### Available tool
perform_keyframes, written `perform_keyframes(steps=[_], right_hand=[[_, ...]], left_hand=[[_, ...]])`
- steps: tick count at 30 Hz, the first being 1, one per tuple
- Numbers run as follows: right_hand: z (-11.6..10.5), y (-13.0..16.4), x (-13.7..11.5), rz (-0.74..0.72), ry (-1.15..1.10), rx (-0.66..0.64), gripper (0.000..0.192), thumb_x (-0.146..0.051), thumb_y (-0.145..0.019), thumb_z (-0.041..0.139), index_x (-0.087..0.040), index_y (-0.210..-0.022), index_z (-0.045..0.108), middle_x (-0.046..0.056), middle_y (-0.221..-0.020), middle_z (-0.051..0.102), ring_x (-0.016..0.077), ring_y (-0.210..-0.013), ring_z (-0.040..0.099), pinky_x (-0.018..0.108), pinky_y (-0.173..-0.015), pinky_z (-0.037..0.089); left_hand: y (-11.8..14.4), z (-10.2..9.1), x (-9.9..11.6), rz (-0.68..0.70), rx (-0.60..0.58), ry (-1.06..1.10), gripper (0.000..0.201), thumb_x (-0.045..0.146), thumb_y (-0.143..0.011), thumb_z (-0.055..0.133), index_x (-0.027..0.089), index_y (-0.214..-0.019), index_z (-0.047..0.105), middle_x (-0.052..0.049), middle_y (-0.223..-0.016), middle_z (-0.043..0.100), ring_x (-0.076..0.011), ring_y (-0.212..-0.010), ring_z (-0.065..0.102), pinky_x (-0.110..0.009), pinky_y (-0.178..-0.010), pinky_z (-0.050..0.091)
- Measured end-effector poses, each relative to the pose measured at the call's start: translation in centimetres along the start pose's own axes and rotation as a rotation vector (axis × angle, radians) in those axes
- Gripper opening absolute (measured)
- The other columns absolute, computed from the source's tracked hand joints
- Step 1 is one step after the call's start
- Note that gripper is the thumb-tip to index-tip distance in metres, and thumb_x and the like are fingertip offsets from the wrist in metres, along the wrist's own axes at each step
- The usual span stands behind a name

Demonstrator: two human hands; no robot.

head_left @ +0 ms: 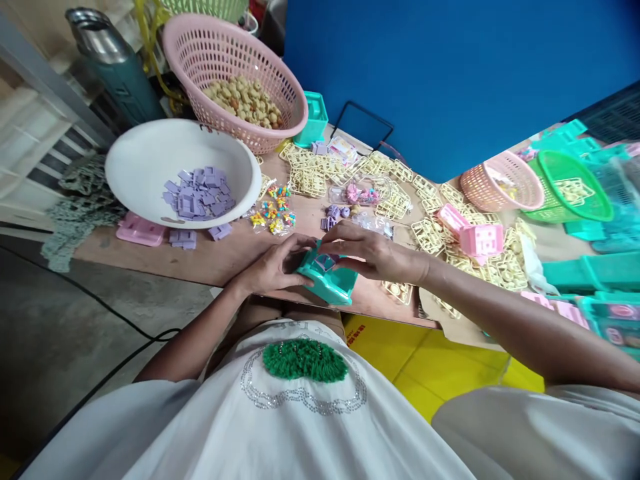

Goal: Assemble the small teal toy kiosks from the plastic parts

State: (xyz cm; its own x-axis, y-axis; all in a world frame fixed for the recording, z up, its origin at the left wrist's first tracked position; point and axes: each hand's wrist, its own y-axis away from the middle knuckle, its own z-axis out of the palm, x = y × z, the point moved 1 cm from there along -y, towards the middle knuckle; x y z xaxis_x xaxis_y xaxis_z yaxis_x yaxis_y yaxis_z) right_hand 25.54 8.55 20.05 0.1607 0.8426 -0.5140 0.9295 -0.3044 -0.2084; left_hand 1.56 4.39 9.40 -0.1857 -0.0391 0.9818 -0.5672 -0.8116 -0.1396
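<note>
A teal plastic toy box (pixel 330 287) is tilted at the front edge of the table, close to my body. My left hand (pixel 277 263) grips its left side, thumb in front and fingers behind. Over the box's upper part bends my right hand (pixel 373 250), thumb and fingers closed around a small lilac piece (pixel 327 261) at the box's opening. The fingers partly cover that piece, so its exact shape is hidden. Just beyond my hands lie small purple parts (pixel 331 217) and clear bags of colourful pieces (pixel 275 210).
A white bowl (pixel 135 160) of lilac pieces and a pink basket (pixel 180 47) of beige parts stand at left. Beige frames (pixel 310 173) spread across the table (pixel 195 263). At right are a pink box (pixel 483 239), a green basket (pixel 555 187) and teal boxes (pixel 575 272).
</note>
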Motion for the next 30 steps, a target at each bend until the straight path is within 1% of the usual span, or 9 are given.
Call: perform_keyframes(steps=[5,9,12,19,23,25,27,29,30], right_hand=[[-0.1,-0.7,0.3,-0.035,0.010,-0.123,0.036,-0.027,-0.113,0.050,-0.013,-0.141,0.068,0.021,-0.129,0.069,0.0268,-0.121,0.060,0.044,-0.103,0.053],[-0.6,-1.9,0.2,-0.069,0.036,-0.208,0.036,-0.029,-0.114,0.047,-0.010,-0.132,0.071,0.021,-0.126,0.071,0.0261,-0.113,0.059,0.041,-0.099,0.052],[-0.8,-2.7,-0.2,-0.120,0.069,-0.239,0.036,-0.026,-0.114,0.043,-0.010,-0.126,0.073,0.021,-0.122,0.072,0.0255,-0.108,0.060,0.040,-0.097,0.052],[-0.2,-2.1,0.5,-0.116,0.103,-0.233,0.038,-0.022,-0.114,0.039,-0.007,-0.133,0.069,0.024,-0.124,0.071,0.0284,-0.116,0.062,0.046,-0.100,0.053],[0.0,-1.8,-0.4,-0.072,0.072,-0.169,0.040,-0.023,-0.115,0.036,-0.010,-0.121,0.073,0.020,-0.112,0.074,0.0250,-0.106,0.067,0.040,-0.096,0.058],[0.8,-1.5,-0.9,-0.070,0.093,-0.086,0.046,-0.022,-0.114,0.029,-0.016,-0.113,0.075,0.015,-0.102,0.075,0.0227,-0.097,0.070,0.035,-0.091,0.061],[2.1,-1.5,-0.2,-0.006,0.163,0.030,0.042,-0.022,-0.112,0.033,-0.020,-0.115,0.076,0.012,-0.095,0.076,0.0225,-0.090,0.073,0.033,-0.085,0.064],[3.4,-1.8,1.1,0.073,0.192,0.153,0.037,-0.024,-0.109,0.041,-0.029,-0.113,0.078,0.008,-0.087,0.074,0.0222,-0.083,0.076,0.030,-0.074,0.066],[3.8,-2.1,1.6,0.082,0.188,0.192,0.034,-0.027,-0.107,0.045,-0.034,-0.109,0.079,0.007,-0.084,0.073,0.0233,-0.080,0.077,0.032,-0.071,0.067]], left_hand=[[-0.1,-0.1,-0.1,-0.006,0.015,-0.020,0.069,0.029,-0.073,0.096,0.022,-0.130,0.058,-0.013,-0.140,0.068,-0.0328,-0.140,0.064,-0.049,-0.125,0.046],[-0.1,-0.2,-0.3,-0.012,0.026,-0.036,0.069,0.032,-0.073,0.097,0.022,-0.130,0.059,-0.013,-0.139,0.068,-0.0322,-0.138,0.065,-0.050,-0.127,0.045],[0.0,-0.2,-0.3,-0.007,0.030,-0.030,0.072,0.033,-0.074,0.097,0.022,-0.132,0.058,-0.014,-0.142,0.067,-0.0328,-0.138,0.064,-0.051,-0.126,0.046],[0.0,-0.4,-1.8,-0.028,0.030,-0.006,0.078,0.033,-0.074,0.097,0.023,-0.140,0.056,-0.014,-0.147,0.064,-0.0331,-0.143,0.062,-0.050,-0.127,0.045],[0.7,0.2,-1.2,-0.070,0.053,-0.064,0.081,0.042,-0.072,0.097,0.023,-0.142,0.060,-0.017,-0.144,0.068,-0.0362,-0.135,0.066,-0.051,-0.120,0.051],[1.0,0.7,-1.2,-0.081,0.049,-0.074,0.089,0.049,-0.066,0.100,0.024,-0.143,0.063,-0.018,-0.143,0.069,-0.0396,-0.133,0.067,-0.053,-0.117,0.054],[0.8,0.6,-2.1,-0.117,0.076,-0.086,0.093,0.052,-0.060,0.102,0.030,-0.143,0.066,-0.015,-0.142,0.071,-0.0434,-0.137,0.065,-0.057,-0.118,0.053],[0.0,-0.2,-3.3,-0.120,0.122,-0.039,0.080,0.056,-0.066,0.098,0.036,-0.138,0.069,-0.012,-0.140,0.071,-0.0445,-0.140,0.063,-0.059,-0.112,0.057],[-0.5,-0.6,-3.5,-0.122,0.109,-0.022,0.073,0.057,-0.072,0.095,0.037,-0.138,0.069,-0.011,-0.138,0.071,-0.0434,-0.140,0.063,-0.060,-0.108,0.059]])
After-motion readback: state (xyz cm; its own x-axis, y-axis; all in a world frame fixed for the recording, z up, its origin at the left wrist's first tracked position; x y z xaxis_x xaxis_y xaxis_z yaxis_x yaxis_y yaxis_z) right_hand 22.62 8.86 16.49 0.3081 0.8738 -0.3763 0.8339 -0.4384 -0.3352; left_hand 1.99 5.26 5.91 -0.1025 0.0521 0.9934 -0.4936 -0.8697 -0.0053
